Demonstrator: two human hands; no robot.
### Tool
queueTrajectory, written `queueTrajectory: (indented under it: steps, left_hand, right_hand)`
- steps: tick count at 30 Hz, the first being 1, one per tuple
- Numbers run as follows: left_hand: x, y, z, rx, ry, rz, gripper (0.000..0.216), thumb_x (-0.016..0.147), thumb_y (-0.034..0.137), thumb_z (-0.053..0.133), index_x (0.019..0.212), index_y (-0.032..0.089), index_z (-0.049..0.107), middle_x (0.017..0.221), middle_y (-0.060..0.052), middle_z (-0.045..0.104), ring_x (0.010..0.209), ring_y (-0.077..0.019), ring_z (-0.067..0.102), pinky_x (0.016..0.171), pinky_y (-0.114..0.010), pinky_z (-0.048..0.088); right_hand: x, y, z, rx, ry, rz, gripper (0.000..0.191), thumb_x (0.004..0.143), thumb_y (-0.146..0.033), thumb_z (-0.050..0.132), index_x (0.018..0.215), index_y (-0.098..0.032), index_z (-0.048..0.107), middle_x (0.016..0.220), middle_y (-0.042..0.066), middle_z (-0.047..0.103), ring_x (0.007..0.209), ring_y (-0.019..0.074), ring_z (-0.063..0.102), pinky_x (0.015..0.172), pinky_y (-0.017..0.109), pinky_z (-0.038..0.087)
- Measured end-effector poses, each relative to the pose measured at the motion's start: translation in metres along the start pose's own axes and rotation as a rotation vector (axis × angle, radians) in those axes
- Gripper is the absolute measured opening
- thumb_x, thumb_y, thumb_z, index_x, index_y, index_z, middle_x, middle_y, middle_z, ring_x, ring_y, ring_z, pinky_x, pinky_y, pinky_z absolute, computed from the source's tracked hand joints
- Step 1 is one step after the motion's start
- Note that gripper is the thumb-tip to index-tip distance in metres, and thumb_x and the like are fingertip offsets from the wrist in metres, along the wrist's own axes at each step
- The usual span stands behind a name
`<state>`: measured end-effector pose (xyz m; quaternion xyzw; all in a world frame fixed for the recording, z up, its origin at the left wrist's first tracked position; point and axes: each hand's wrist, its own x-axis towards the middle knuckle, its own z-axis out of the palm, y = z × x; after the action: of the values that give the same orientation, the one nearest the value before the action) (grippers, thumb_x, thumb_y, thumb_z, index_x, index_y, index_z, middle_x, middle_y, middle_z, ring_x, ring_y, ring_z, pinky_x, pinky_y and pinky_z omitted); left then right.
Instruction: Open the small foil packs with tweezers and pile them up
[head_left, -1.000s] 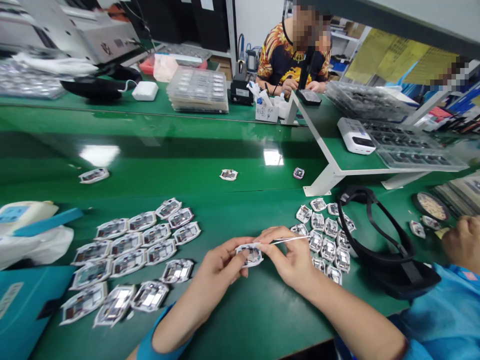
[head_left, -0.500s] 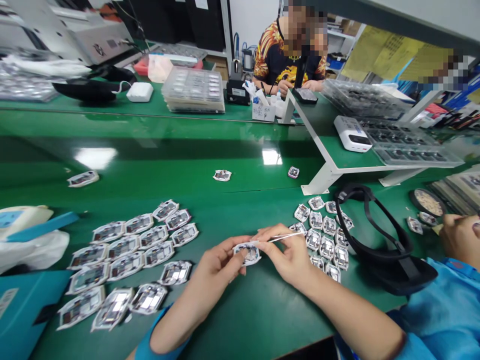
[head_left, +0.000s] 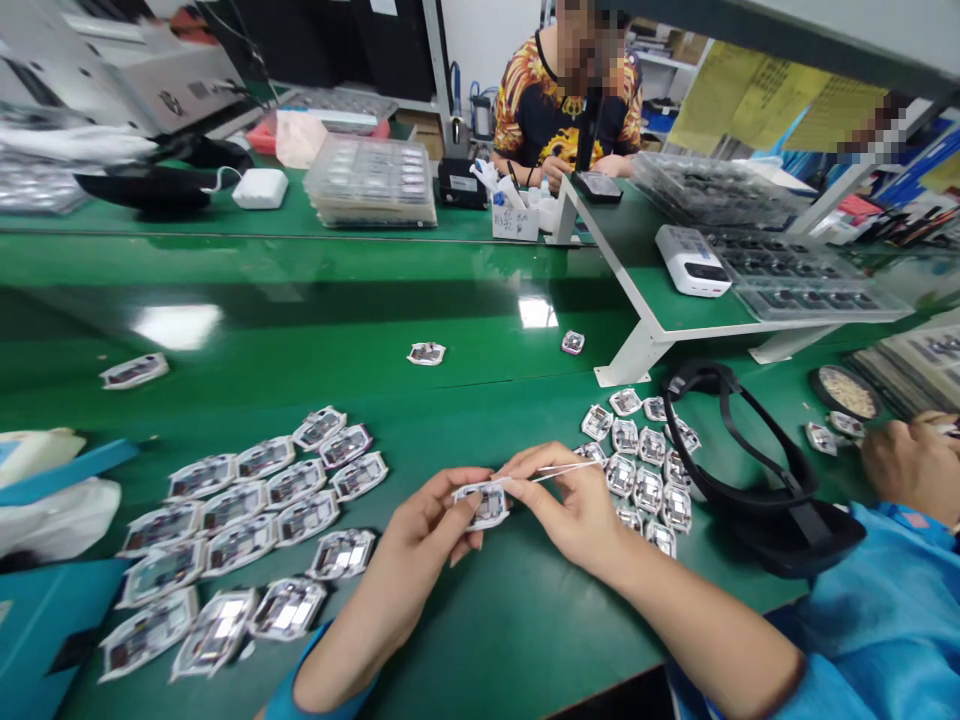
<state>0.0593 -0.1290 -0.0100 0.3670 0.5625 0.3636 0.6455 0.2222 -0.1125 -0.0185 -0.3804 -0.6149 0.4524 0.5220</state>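
Note:
My left hand [head_left: 424, 530] pinches a small white-framed part [head_left: 484, 503] above the green bench [head_left: 465, 610]. My right hand [head_left: 574, 505] grips thin metal tweezers [head_left: 562, 470], whose tip touches the part's top edge. Several similar parts [head_left: 247, 530] lie in rows to the left of my hands. A tighter cluster of smaller parts [head_left: 645, 475] lies just right of my right hand.
A black strap and case [head_left: 757, 480] sit right of the cluster. A co-worker's hand [head_left: 904, 460] in a blue sleeve works at the right edge near a dish [head_left: 844, 390]. Loose parts [head_left: 426, 353] lie farther back. A white-legged raised shelf [head_left: 675, 300] carries trays; another person sits opposite.
My hands and the part stay together almost unmoved; the view has shifted slightly, so everything sits a little left and up. The co-worker's hand at the right has moved a little.

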Motion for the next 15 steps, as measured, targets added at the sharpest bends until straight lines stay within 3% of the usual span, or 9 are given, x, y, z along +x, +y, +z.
queueTrajectory:
  steps: [15]
  left_hand:
    - [-0.0009, 0.0012, 0.0014, -0.007, 0.025, 0.015, 0.034, 0.07, 0.041, 0.072, 0.092, 0.016, 0.066, 0.066, 0.003, 0.058, 0.055, -0.0085, 0.048, 0.049, -0.018, 0.036]
  right_hand:
    - [-0.0017, 0.0062, -0.002, -0.147, -0.013, -0.139, 0.004, 0.085, -0.017, 0.064, 0.087, -0.02, 0.067, 0.085, 0.005, 0.074, 0.083, 0.0179, 0.071, 0.082, 0.034, 0.057]
